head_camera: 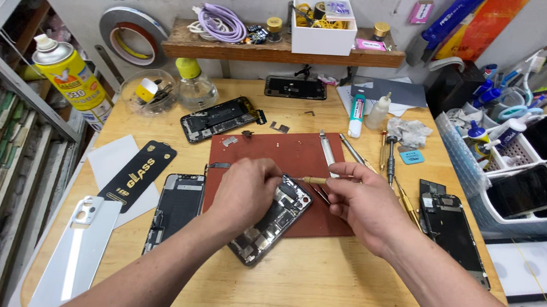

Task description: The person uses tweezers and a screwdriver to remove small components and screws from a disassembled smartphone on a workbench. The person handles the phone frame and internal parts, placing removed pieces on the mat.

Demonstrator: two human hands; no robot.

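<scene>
Head view: left hand [242,191] presses the opened phone [273,221] down, right hand [360,200] fingers pinch a screwdriver [315,180] (best kept steady, tip seated squarely).

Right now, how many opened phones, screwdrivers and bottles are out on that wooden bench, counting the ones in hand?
Opened phones: 5
Screwdrivers: 3, one in the right hand, two lying by the mat
Bottles: 3
Total: 11
The left hand steadies the middle phone.
</scene>
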